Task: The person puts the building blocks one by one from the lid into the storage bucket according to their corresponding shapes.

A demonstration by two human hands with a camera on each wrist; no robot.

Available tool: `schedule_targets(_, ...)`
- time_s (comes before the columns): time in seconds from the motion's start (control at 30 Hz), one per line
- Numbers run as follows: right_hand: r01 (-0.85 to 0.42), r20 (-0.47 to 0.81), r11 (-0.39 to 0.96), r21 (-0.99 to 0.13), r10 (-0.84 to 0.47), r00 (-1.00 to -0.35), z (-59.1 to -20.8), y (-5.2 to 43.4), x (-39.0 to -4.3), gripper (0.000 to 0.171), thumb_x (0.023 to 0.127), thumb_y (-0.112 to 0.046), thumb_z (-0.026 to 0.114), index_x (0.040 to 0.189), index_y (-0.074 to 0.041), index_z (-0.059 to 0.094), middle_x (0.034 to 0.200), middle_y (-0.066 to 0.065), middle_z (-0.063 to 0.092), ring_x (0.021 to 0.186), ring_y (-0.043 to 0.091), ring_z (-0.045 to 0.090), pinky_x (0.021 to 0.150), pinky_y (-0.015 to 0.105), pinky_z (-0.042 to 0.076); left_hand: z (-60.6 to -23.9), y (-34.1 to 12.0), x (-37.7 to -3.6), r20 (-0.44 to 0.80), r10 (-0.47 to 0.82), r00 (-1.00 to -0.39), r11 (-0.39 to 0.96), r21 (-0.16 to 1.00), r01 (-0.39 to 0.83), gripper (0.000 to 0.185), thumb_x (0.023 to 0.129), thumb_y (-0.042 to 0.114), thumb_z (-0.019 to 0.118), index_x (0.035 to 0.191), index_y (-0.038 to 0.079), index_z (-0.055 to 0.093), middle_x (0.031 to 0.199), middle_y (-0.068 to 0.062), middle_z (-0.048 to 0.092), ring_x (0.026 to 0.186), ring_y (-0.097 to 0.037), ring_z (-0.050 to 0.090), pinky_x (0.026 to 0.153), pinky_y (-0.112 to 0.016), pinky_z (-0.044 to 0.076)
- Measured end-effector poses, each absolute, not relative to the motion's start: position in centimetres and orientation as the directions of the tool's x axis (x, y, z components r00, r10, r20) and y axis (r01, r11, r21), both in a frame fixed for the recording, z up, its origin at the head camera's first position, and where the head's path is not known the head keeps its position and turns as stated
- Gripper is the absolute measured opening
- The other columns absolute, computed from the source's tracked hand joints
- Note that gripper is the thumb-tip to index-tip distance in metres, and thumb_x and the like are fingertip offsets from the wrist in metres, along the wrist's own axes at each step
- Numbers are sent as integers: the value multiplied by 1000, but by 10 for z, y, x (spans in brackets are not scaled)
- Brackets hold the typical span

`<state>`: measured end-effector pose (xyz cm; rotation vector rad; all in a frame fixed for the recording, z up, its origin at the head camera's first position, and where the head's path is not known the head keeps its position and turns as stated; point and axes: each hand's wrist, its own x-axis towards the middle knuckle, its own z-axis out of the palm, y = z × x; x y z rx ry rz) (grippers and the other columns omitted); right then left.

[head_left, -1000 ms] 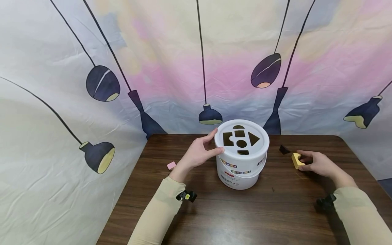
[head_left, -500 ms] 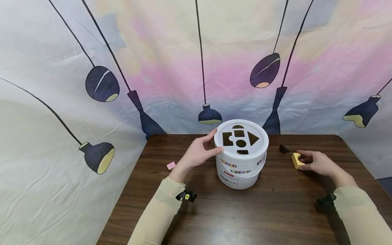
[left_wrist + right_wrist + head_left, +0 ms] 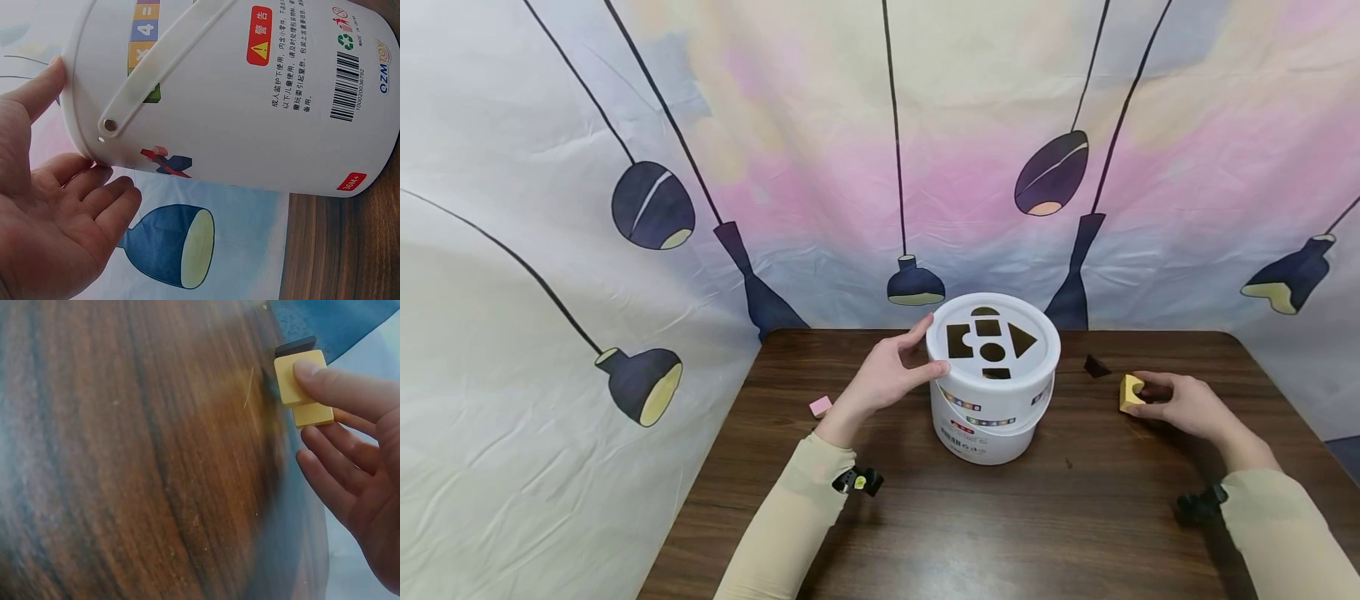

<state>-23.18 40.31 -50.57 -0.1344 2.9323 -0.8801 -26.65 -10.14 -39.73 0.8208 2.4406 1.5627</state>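
Note:
A white toy bucket [image 3: 981,442] stands upright, its lid [image 3: 957,315] cut with several shaped holes. My left hand [image 3: 883,371] holds the bucket's left side at the lid's edge, thumb toward the front and fingers toward the back. Close up in the left wrist view, that hand [image 3: 56,206] has thumb and fingertips at the rim. To the right of the bucket, my right hand [image 3: 1183,406] pinches a yellow block with a rounded notch, an arch block [image 3: 1127,394]. Its thumb lies on the block's face [image 3: 289,381] in the right wrist view, other fingers below.
A dark triangular piece [image 3: 1096,366] lies between the bucket and the right hand. Left of the left forearm, a small pink block [image 3: 821,406] lies on the brown wooden table [image 3: 1000,533]. A lamp-patterned cloth [image 3: 820,208] hangs behind.
The arch block has turned slightly in my right hand's fingers, so its notch shows more. My left hand and the bucket have stayed in place.

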Motion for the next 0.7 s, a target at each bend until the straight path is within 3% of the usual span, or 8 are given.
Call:
schedule_targets(0.2, -60, 2, 831, -553, -70, -998, -502, 401, -228, 90, 95, -50, 81, 151, 13, 50, 128, 35, 67, 112, 51, 66, 87, 61, 56, -397, -102, -265, 176, 505, -845, 319, 871, 372, 84, 98, 30, 82, 167, 18, 37, 171, 1, 35, 154, -18, 39, 116, -44, 46)
schedule_targets(0.47, -49, 74, 773, -632, -2, -997, -489, 393, -219, 89, 94, -49, 83, 154, 9, 51, 132, 38, 64, 111, 47, 70, 72, 29, 56, -397, -101, -264, 173, 499, -849, 327, 870, 370, 84, 97, 31, 82, 167, 20, 37, 170, 1, 37, 154, -16, 39, 116, -48, 46)
schedule_targets(0.57, -47, 85, 731, -681, 15, -996, -480, 388, -216, 88, 94, -47, 84, 157, 4, 50, 137, 39, 61, 99, 20, 75, 68, 24, 56, -397, -101, -264, 172, 499, -849, 333, 867, 371, 84, 97, 32, 82, 167, 20, 37, 170, 2, 37, 154, -16, 39, 116, -48, 46)
schedule_targets(0.7, -59, 114, 697, -715, 33, -993, -465, 379, -214, 85, 95, -46, 83, 158, 0, 51, 140, 38, 59, 90, -18, 56, 67, 17, 55, -396, -101, -265, 171, 498, -850, 340, 863, 373, 85, 97, 33, 82, 167, 21, 37, 171, 3, 36, 154, -17, 39, 115, -46, 47)
